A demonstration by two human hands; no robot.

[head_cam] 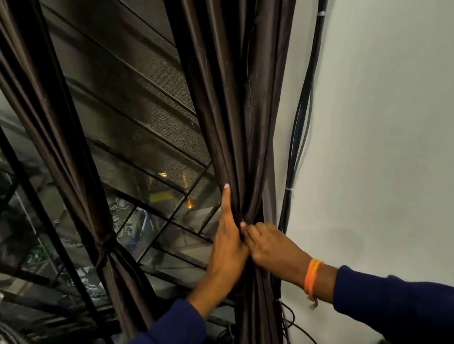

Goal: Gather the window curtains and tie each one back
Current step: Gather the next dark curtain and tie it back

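Beside the white wall point(383, 91), we are pinching the gathered dark brown satin curtain point(229, 113) at its waist — left hand point(227, 247) with forefinger straight, right hand point(271, 244) curled into the folds.

You can't read any words, numbers or signs here. Nothing you see has a label or a brand on it.

We are looking at a room's window corner. Brown curtains point(227, 99) are hanging over a barred window point(137, 120). Cables point(305, 96) are running down the white wall point(400, 103).
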